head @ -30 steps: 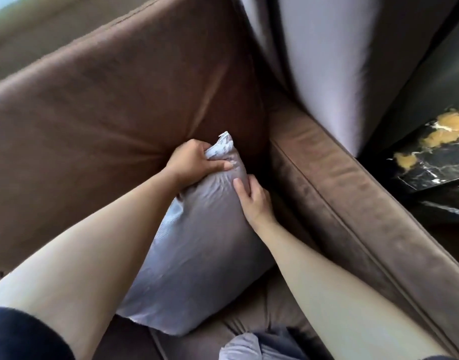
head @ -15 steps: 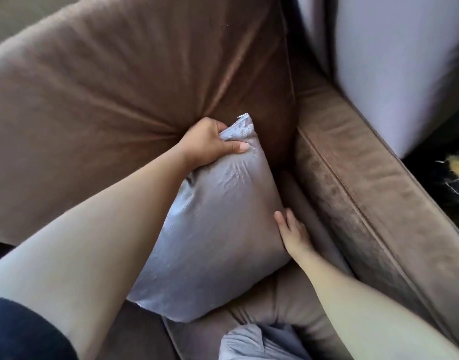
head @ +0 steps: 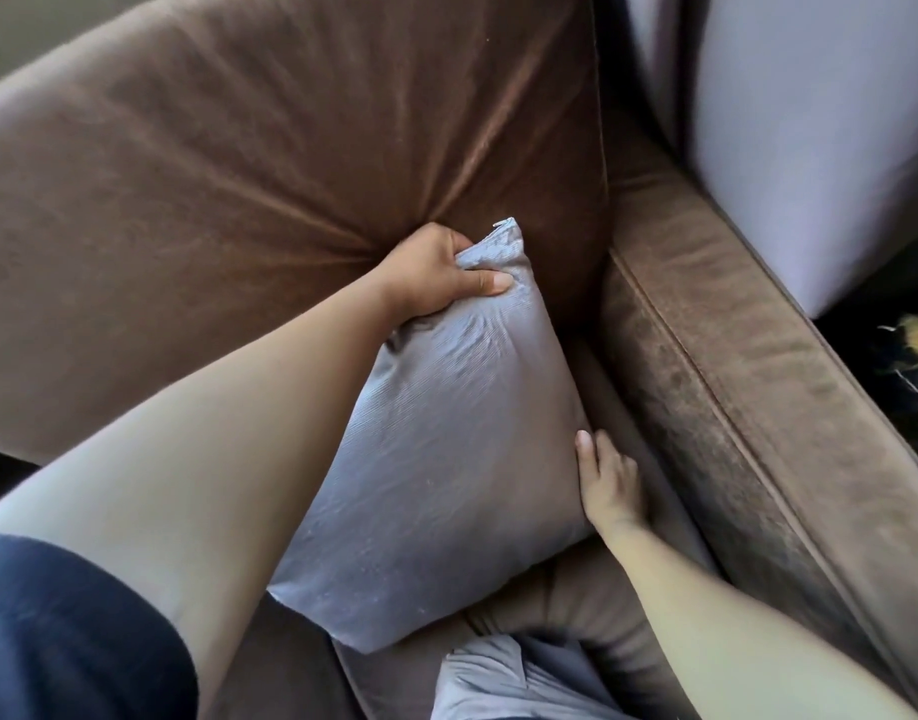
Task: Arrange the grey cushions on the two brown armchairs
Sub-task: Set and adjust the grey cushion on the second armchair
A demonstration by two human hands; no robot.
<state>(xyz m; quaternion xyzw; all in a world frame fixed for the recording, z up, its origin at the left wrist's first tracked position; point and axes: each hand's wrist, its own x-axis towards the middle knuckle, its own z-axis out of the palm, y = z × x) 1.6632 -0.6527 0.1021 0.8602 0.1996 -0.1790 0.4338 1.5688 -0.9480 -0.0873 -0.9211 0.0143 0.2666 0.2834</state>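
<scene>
Cushion [head: 446, 459]: we have it leaning on the armchair [head: 238, 174] back, by the armrest.
Left hand [head: 436, 275]: we pinch its top corner.
Right hand [head: 610, 483]: fingers flat against its right edge, gripping nothing.

Two grey cushions: one upright [head: 436, 459], one crumpled at bottom edge [head: 503, 683]. One brown armchair [head: 269, 174]. Two hands: left [head: 436, 275], right [head: 610, 483].
</scene>
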